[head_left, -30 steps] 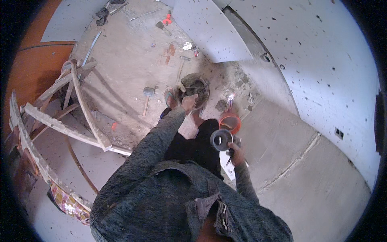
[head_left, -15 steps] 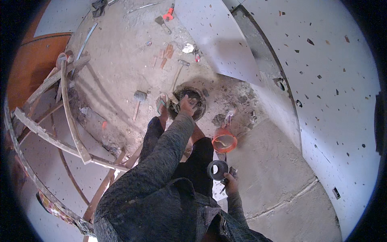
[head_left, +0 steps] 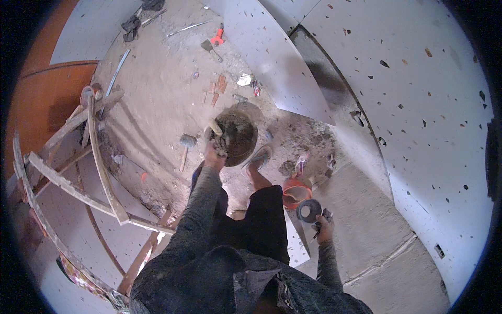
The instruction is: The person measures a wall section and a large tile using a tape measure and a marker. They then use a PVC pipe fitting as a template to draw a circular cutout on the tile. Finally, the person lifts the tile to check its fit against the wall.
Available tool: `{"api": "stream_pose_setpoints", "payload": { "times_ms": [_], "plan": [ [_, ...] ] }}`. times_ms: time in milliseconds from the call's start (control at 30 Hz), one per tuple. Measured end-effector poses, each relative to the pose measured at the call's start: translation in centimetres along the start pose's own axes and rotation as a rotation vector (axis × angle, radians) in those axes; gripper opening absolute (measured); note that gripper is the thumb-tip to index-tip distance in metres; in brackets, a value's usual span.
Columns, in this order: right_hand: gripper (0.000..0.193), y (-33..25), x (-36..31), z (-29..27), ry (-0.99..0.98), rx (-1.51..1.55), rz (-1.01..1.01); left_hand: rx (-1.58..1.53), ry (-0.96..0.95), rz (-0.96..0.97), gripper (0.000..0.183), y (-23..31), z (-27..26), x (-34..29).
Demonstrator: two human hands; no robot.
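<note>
A dark round bucket (head_left: 243,137) with grey, mortar-like muck inside stands on the floor before my feet. My left hand (head_left: 214,158) is closed at its near-left rim, the fingers partly hidden. Just beyond that hand, a short pale wooden handle (head_left: 215,127) sticks up at the bucket's left side. Off to the right, my right hand (head_left: 325,229) is wrapped round a dark ring-shaped thing (head_left: 308,210) with a pale round centre; its exact kind is unclear. Beside it sits an orange bucket (head_left: 296,194), partly covered by the ring.
A mallet (head_left: 187,141) lies left of the dark bucket, brick pieces (head_left: 219,83) and a scraper (head_left: 210,49) farther off. Curved wooden bars (head_left: 99,157) form a frame at left. Speckled white panels (head_left: 408,104) stand at right, beside rubble (head_left: 314,136).
My left hand has come out of the bucket to its near-left rim. The bucket sits farther left, and my right foot now shows beside it. The ring in my right hand has moved rightward.
</note>
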State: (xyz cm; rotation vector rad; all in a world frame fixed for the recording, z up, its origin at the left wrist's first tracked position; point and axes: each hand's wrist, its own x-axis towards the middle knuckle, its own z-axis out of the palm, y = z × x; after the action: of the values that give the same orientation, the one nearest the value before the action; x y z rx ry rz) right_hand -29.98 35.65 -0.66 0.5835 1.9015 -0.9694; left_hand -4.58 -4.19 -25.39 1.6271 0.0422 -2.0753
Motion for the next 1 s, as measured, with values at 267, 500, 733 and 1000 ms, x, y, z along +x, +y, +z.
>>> {"api": "stream_pose_setpoints", "payload": {
  "times_ms": [267,500,733,1000],
  "plan": [
    [0.039,-0.6,5.7,5.3,0.106,0.027,-0.039,0.171,-0.035,0.12,0.02,13.8,1.3,2.5],
    [0.035,0.0,17.1,9.4,0.074,0.109,-0.165,0.352,-0.025,0.249,0.021,25.2,-4.6,11.2],
    [0.026,4.2,35.2,15.2,0.14,0.202,-0.274,0.342,0.138,0.498,0.048,34.9,-10.5,17.7],
    [0.046,8.5,50.4,22.0,0.525,-0.23,-0.508,0.405,-0.01,0.806,0.022,36.5,-10.1,17.9]
  ]
}}
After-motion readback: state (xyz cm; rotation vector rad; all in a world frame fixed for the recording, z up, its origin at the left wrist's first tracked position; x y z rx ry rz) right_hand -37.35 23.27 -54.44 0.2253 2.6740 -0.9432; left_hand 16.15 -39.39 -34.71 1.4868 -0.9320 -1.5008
